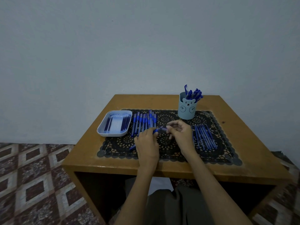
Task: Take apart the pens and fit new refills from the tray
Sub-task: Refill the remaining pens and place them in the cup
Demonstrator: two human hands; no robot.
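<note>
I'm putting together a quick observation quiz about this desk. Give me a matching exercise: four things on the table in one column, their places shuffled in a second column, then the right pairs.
Things
1. tray
2. bear cup
3. held pen
4. thin blue pieces

Places
a. back right of the mat, with pens standing in it
b. gripped between the left hand and the right hand
c. at the mat's back left corner
d. lying on the mat, to the right of the right hand

Pairs: 1-c, 2-a, 3-b, 4-d
</note>
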